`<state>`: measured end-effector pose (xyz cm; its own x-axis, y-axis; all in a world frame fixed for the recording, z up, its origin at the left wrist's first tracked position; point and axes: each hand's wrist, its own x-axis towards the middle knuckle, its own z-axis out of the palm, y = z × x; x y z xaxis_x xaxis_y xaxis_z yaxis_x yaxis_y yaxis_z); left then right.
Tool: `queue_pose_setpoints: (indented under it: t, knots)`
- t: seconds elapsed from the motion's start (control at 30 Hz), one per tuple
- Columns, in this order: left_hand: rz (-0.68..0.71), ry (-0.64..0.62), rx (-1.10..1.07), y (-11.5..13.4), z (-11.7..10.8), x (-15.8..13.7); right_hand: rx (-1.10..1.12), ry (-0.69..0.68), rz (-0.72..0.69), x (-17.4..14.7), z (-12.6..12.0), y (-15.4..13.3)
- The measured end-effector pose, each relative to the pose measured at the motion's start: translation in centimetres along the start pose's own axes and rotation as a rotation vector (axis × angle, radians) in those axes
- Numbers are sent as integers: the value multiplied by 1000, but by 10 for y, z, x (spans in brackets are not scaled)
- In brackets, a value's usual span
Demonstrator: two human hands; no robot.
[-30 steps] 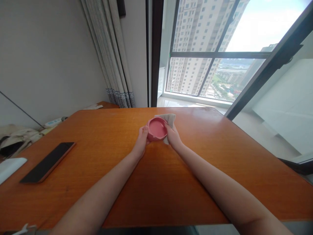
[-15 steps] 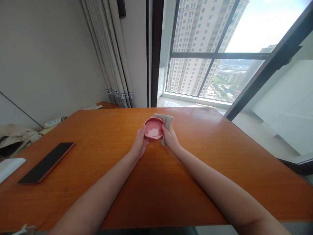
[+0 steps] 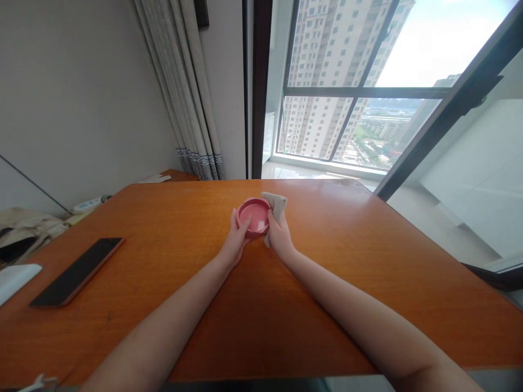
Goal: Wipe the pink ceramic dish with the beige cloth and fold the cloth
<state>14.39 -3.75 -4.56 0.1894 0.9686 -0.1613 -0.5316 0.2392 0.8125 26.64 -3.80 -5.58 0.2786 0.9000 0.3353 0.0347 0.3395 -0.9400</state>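
Observation:
A round, shallow pink bowl (image 3: pixel 257 218) is held up over the middle of the wooden table, its hollow facing me. My left hand (image 3: pixel 236 235) grips its left side, thumb over the rim and fingers behind it. At the right side, my right hand (image 3: pixel 279 233) is closed on a folded light-grey cloth (image 3: pixel 278 203), pressing it against the bowl's outer edge. The cloth sticks out above and below that hand. The fingers behind the bowl and cloth are mostly hidden.
The brown wooden table (image 3: pixel 163 218) spreads out under both arms. A dark phone-like slab (image 3: pixel 77 272) lies at left, near a white object (image 3: pixel 18 280). Rumpled fabric (image 3: pixel 28 228) is piled past the left edge. A curtain (image 3: pixel 188 98) and a large window (image 3: pixel 359 92) stand beyond.
Both hands have shifted slightly left and down with the bowl and cloth. My left thumb now lies over the bowl's rim, and the bowl's tilt has changed a little.

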Motion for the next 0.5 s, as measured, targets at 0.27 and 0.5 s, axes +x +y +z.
queue_pose_setpoints:
  t: [0.27, 0.5]
  knots:
    - [83, 87, 145, 1, -11, 11, -47, -117, 16, 6, -6, 1]
    - [118, -75, -79, -3, 0, 4, 7, -31, -130, -13, 5, -14]
